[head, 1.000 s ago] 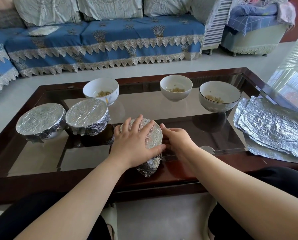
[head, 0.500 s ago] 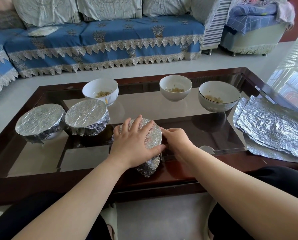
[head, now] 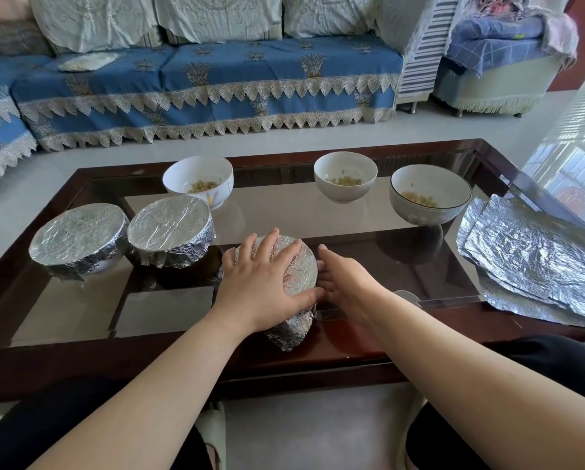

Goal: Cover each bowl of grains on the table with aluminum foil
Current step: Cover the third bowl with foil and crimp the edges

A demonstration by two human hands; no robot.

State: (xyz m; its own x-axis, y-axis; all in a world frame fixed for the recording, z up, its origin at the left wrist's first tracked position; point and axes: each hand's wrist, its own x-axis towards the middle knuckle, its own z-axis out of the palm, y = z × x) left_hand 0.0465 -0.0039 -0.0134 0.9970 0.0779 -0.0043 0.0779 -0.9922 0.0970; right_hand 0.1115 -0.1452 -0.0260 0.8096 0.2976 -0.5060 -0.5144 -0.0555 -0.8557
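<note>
Blue sofa (head: 209, 83) stood beyond the glass bench (head: 318, 218), spare foil sheets (head: 535, 262) lay at its right end, two foil-covered bowls (head: 170, 237) at left, three open bowls (head: 345, 181) held grains, left hand (head: 264, 283) lay with grip spread flat on the near foil-wrapped bowl (head: 297, 320), right hand (head: 347, 283) with straight fingers against its side.

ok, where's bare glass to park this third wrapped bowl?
Free: glass between the white left-rear bowl and white middle-rear bowl; also between the right hand and crinkled foil sheets. Crowded: left, two foil-covered bowls side by side.
</note>
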